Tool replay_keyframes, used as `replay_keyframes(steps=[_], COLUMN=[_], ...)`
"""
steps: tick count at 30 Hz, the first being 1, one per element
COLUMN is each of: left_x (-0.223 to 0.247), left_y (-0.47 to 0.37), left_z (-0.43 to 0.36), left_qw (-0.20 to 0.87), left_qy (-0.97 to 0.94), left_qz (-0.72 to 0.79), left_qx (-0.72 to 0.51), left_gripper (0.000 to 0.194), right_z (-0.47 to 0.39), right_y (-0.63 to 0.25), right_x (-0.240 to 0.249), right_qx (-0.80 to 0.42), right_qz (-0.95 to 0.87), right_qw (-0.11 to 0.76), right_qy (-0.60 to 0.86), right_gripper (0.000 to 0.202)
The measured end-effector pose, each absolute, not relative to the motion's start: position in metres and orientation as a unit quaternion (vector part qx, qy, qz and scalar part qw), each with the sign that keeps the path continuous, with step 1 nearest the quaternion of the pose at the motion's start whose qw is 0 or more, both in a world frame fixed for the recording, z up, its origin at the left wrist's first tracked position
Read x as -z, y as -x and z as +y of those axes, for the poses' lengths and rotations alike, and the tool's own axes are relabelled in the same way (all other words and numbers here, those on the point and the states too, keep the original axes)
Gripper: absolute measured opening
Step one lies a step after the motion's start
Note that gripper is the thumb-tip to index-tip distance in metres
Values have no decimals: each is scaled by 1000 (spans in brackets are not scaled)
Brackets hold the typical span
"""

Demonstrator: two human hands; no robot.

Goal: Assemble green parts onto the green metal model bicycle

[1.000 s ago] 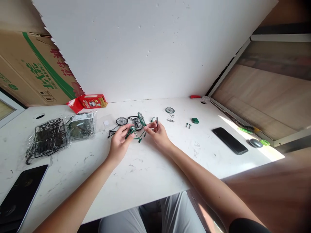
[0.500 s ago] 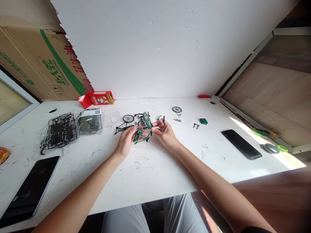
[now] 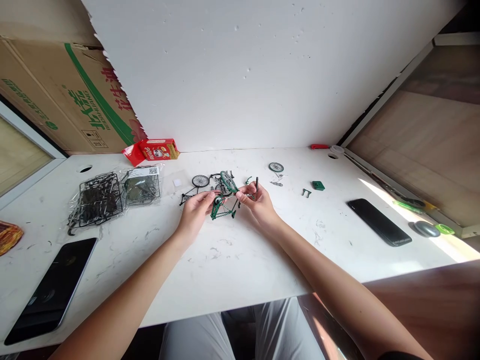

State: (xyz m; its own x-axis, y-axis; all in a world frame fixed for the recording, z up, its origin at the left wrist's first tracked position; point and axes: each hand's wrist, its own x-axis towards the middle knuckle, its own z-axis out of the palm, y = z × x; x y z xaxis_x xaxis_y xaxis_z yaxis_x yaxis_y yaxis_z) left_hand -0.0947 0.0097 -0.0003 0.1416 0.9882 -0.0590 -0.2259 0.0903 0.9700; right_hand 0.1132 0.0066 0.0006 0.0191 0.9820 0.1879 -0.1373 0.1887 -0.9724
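A small green model bicycle frame (image 3: 223,207) is held between my two hands above the table, with a green wheel (image 3: 228,182) at its upper end. My left hand (image 3: 195,212) pinches the frame on its left side. With thumb and fingers closed, my right hand (image 3: 258,202) grips the frame near the wheel, and a thin dark tool (image 3: 257,186) sticks up between its fingers. Behind my hands lies a black model bicycle (image 3: 200,182), partly hidden. A loose green-rimmed wheel (image 3: 276,167) lies flat at the back, right of my hands.
Bagged black parts (image 3: 99,200), a red box (image 3: 161,149) and a large phone (image 3: 52,290) are on the left. Toward the right are a small green block (image 3: 318,185), a green forked piece (image 3: 306,192), a black phone (image 3: 378,221) and a grey mouse-like object (image 3: 426,229).
The view has shifted slightly, moving the table objects right in the picture. The green frame has turned a little between my hands; both hands keep their hold.
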Motion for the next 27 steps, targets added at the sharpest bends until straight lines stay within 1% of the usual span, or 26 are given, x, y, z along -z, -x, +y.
replay_keyframes(steps=[4,12,16,23,27], left_x=[5,4,7,5,6], left_y=[95,95,97,97,98], left_z=[11,10,13,12,12], left_qw=[550,462,460,436,415], left_qy=[-466,-532,-511,-528,-538], left_qz=[461,442,463,469,468], left_qx=[-518,-555,-560,-557,-564], left_gripper=[55,43,43,43,39], right_z=[9,7,7,5,5], right_y=[-114,-114,-115,-114,-115], right_x=[2,0,-2,-5,-6], right_qx=[-461,-440,-431,-436,-441], right_qz=[-505,-511,-510,-504,-495], right_qw=[588,595,599,605,606], right_qy=[431,436,443,435,439], right_gripper=[60,58,60,60,61])
